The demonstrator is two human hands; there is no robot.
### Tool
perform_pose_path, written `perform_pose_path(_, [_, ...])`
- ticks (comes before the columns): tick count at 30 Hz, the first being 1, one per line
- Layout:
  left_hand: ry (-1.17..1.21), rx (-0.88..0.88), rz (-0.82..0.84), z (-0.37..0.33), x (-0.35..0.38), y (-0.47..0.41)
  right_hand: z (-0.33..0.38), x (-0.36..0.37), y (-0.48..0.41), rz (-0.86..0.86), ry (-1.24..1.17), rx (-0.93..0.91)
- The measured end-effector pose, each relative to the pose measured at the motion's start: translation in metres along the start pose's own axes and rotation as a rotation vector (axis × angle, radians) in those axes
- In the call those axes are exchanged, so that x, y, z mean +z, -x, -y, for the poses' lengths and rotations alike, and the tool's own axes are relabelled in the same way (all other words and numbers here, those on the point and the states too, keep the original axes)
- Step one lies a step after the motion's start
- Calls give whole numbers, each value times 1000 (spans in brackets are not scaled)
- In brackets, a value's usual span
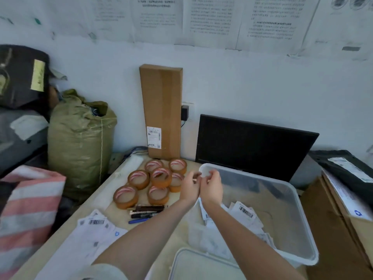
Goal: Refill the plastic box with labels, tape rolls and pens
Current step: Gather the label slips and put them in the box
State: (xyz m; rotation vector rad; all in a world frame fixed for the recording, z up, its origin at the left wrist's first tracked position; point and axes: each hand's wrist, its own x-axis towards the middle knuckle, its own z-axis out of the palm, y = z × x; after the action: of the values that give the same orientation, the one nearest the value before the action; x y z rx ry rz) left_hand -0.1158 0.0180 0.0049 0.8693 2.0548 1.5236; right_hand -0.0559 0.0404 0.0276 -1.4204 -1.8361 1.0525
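Observation:
A clear plastic box (298,207) stands on the table's right half, with several barcode labels (245,213) lying in its near left part. Several brown tape rolls (159,177) sit in a cluster left of the box. A few pens (145,213) lie side by side in front of the rolls. More labels (94,229) are spread on the near left of the table. My left hand (190,186) and my right hand (212,187) hover close together above the box's far left corner, fingers loosely curled, nothing visibly held.
The box's clear lid (201,267) lies at the near edge. A black monitor (252,144) stands behind the box, a tall cardboard carton (161,110) leans on the wall. A green sack (80,142) and a striped bag (28,209) stand left; cardboard boxes (343,209) right.

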Motion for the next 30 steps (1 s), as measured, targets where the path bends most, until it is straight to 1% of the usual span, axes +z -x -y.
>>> perform_pose_path(3, [4, 19, -207, 8, -45, 5, 23, 29, 23, 29, 3, -140])
perform_pose_path(5, [14, -26, -319, 21, -77, 7, 32, 55, 39, 98, -3, -211])
perform_pose_path(7, [34, -162, -405, 40, -113, 10, 37, 85, 57, 186, 22, -294])
perform_pose_path(8, [6, -237, -455, 52, -129, 11, 39, 101, 66, 245, 61, -330])
perform_pose_path(10, [-129, -381, -500, 73, -156, 16, 41, 127, 83, 369, 182, -369])
perform_pose_path(11, [-195, -477, -513, 87, -170, 19, 42, 142, 93, 442, 231, -364])
perform_pose_path(14, [-299, -733, -512, 123, -202, 28, 36, 174, 108, 617, 250, -277])
perform_pose_path(15, [-318, -779, -538, 131, -208, 34, 32, 181, 110, 657, 293, -253])
perform_pose_path(16, [-343, -758, -608, 151, -215, 32, 29, 194, 111, 696, 340, -228])
perform_pose_path(17, [-411, -684, -639, 165, -219, 37, 24, 200, 111, 724, 363, -195])
perform_pose_path(18, [-430, -696, -558, 184, -226, 35, 23, 211, 110, 749, 369, -166])
perform_pose_path(19, [-474, -617, -621, 211, -230, 27, 21, 222, 108, 764, 370, -143])
perform_pose_path(20, [-522, -501, -697, 238, -232, 27, 17, 232, 107, 783, 387, -123])
perform_pose_path(21, [-557, -485, -720, 272, -231, 21, 16, 247, 104, 805, 405, -104])
perform_pose_path(22, [-544, -492, -708, 279, -230, 23, 11, 256, 102, 830, 424, -74])
perform_pose_path(23, [-522, -527, -662, 277, -232, 24, 10, 267, 101, 853, 429, -53])
perform_pose_path(25, [-375, -824, -436, 257, -239, 26, 3, 288, 105, 896, 424, 5])
perform_pose_path(26, [-328, -902, -457, 246, -240, 25, 1, 296, 106, 920, 409, 41])
perform_pose_path(27, [-306, -956, -557, 243, -238, 22, 0, 303, 108, 941, 399, 63])
perform_pose_path(28, [-301, -971, -633, 245, -236, 19, -4, 312, 110, 953, 409, 57])
perform_pose_path(30, [-290, -1036, -616, 249, -235, 16, -13, 328, 111, 917, 446, 34])
